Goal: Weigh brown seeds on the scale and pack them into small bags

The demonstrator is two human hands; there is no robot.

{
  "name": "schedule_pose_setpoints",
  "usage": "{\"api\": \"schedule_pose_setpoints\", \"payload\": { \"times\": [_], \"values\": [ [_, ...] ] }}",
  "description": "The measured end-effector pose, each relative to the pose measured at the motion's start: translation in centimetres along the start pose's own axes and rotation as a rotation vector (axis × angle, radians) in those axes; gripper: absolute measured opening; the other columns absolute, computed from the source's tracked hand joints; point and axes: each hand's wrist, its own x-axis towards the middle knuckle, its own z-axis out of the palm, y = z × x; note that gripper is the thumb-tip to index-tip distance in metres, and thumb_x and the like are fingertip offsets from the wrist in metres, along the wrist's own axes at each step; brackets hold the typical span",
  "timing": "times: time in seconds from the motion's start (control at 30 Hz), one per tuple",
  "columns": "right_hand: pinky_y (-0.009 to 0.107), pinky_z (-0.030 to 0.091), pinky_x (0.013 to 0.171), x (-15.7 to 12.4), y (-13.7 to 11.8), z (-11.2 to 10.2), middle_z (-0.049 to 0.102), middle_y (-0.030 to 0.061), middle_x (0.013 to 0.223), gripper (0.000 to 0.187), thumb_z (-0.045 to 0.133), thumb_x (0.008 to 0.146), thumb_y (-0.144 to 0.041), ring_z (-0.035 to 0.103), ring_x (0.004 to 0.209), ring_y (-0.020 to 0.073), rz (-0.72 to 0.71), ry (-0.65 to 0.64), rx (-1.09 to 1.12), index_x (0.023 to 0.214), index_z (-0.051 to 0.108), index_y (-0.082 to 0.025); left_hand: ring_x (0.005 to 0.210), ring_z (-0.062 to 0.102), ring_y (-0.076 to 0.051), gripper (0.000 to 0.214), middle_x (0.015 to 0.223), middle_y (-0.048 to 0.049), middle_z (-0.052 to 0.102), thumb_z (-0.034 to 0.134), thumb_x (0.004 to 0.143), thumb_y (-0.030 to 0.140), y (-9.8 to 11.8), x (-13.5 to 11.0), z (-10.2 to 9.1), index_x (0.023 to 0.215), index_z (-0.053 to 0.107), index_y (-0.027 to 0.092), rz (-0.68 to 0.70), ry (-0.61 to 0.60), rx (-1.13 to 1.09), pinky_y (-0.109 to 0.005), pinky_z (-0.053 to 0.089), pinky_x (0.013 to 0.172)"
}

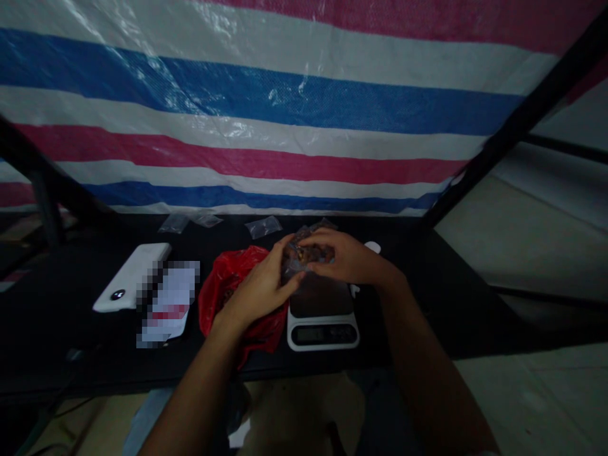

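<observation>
Between my two hands is a small clear plastic bag [304, 254] with brown pieces in it, at the back of a kitchen scale [323, 334]. My left hand [266, 278] grips the bag's left side, thumb stretched toward the right. My right hand [351, 256] holds the right side, its fingers curled over the top. Part of the bag is hidden by my fingers, and I cannot tell whether it rests on the scale's dark plate. Beneath my left wrist lies an open red plastic bag [211, 282] with small dark pieces inside.
Flat clear bags [263, 227] lie along the back of the black table [403, 316]. To the left are a white device [133, 278] and a blurred rectangular item [173, 297]. A striped tarp [285, 145] hangs behind, and a dark post [498, 126] slants up on the right.
</observation>
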Motion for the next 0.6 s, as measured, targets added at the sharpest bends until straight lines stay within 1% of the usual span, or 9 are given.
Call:
{"api": "schedule_pose_setpoints", "payload": {
  "times": [0.13,0.2,0.27,0.37,0.47,0.6],
  "values": [
    [0.03,0.051,0.074,-0.05,-0.29,-0.1,0.072,0.0049,0.098,0.025,0.072,0.081,-0.017,0.066,0.082,0.0166,0.075,-0.02,-0.002,0.105,0.069,-0.016,0.122,0.063,-0.031,0.073,0.139,-0.0175,0.059,0.059,0.095,0.041,0.03,-0.02,0.1,0.155,0.024,0.019,0.004,0.007,0.005,-0.046,0.054,0.099],
    [0.029,0.05,0.075,-0.05,-0.51,-0.13,0.072,0.0046,0.098,0.024,0.07,0.082,-0.016,0.065,0.083,0.0164,0.085,-0.038,-0.034,0.106,0.071,-0.016,0.124,0.062,-0.031,0.074,0.14,-0.0171,0.058,0.06,0.094,0.041,-0.14,0.0,0.28,0.155,0.023,0.02,0.023,0.012,-0.017,-0.047,0.053,0.102],
    [0.03,0.05,0.078,0.01,-0.71,-0.1,0.073,0.0054,0.103,0.028,0.068,0.084,-0.015,0.065,0.086,0.0171,0.088,-0.038,-0.064,0.111,0.072,-0.018,0.127,0.061,-0.03,0.076,0.141,-0.0165,0.057,0.062,0.094,0.041,-0.35,0.06,0.47,0.156,0.022,0.022,0.05,0.016,-0.051,-0.048,0.05,0.106],
    [0.034,0.05,0.084,0.17,-0.87,0.03,0.073,0.0065,0.109,0.029,0.064,0.09,-0.02,0.065,0.094,0.02,0.087,-0.032,-0.077,0.117,0.073,-0.022,0.13,0.059,-0.029,0.075,0.141,-0.0155,0.057,0.062,0.093,0.04,-0.58,0.12,0.63,0.155,0.023,0.023,0.066,0.016,-0.088,-0.049,0.047,0.11],
    [0.037,0.049,0.089,0.26,-0.87,0.12,0.073,0.0065,0.111,0.027,0.063,0.092,-0.026,0.065,0.101,0.022,0.08,0.006,-0.069,0.116,0.075,-0.025,0.129,0.06,-0.029,0.076,0.14,-0.0154,0.058,0.063,0.093,0.04,-0.66,0.07,0.56,0.156,0.024,0.023,0.049,0.024,-0.111,-0.049,0.048,0.11],
    [0.033,0.052,0.08,0.08,-0.93,-0.11,0.073,0.0065,0.103,0.028,0.07,0.087,-0.031,0.066,0.09,0.0201,0.123,0.063,0.037,0.113,0.074,-0.02,0.127,0.06,-0.03,0.076,0.14,-0.0151,0.058,0.064,0.093,0.041,-0.63,-0.02,0.27,0.156,0.026,0.023,0.013,0.053,-0.141,-0.049,0.049,0.108]
  ]
}}
